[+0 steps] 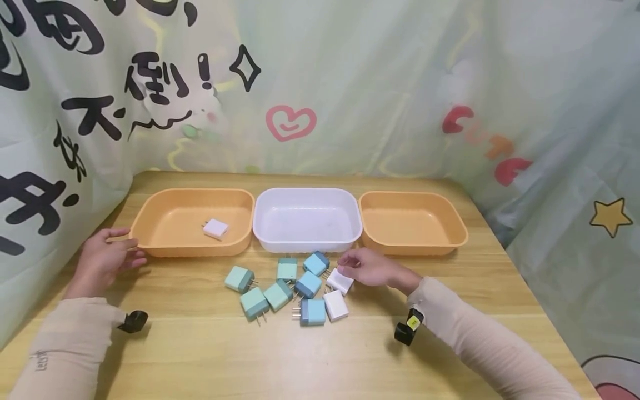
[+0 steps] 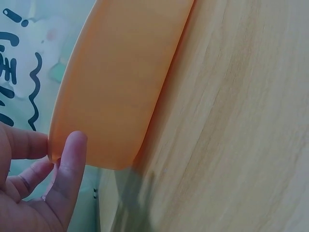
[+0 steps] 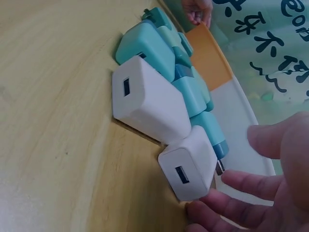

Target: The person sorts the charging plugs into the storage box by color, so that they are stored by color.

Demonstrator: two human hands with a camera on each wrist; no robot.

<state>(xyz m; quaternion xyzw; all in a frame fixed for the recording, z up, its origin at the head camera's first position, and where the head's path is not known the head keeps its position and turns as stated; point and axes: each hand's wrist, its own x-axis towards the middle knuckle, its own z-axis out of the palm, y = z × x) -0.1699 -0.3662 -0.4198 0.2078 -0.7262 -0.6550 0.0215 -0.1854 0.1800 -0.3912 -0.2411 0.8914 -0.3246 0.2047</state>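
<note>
1. Chargers [image 1: 312, 312], blue, green and white, bunch mid-worktop [image 1: 320, 364], between its near edge and the trays.
2. At the bunch's right, the right hand's [image 1: 375, 268] fingertips are right at the farther white charger [image 1: 340, 281], thumb and fingers wide!
3. Towards the worktop's left edge, the left hand [image 1: 106, 259] pinches the left orange tray's [image 1: 195, 251] corner.
4. Inside that tray, one lone white plug [image 1: 216, 228]; a white tray [image 1: 307, 246] sits right alongside.

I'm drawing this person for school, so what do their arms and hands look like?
The left hand and right hand wear no gloves. Pale beige fabric sleeves cover the forearms; the left one has small dark lettering. A small black device shows near each hand; the right one carries a yellow patch.
</note>
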